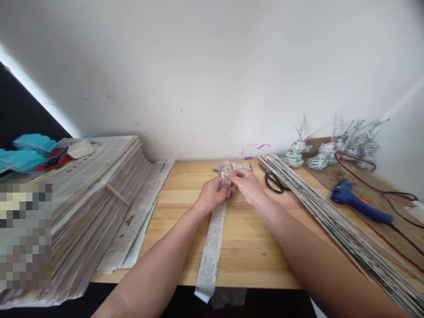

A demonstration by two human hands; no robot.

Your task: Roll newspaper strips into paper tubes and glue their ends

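Newspaper strip [213, 247], head view: crosses the surface [265, 265], overhanging its near edge; probably light, limp, tearable.
Left hand [212, 194]: pinches the end towards the far edge.
Right hand [247, 183]: pinches that end too.
Best hold: likely there, gently.

2 bare forearms [159, 260], tapering toward 2 bare wrists [198, 209]; bare left hand [211, 194], bare right hand [247, 184]
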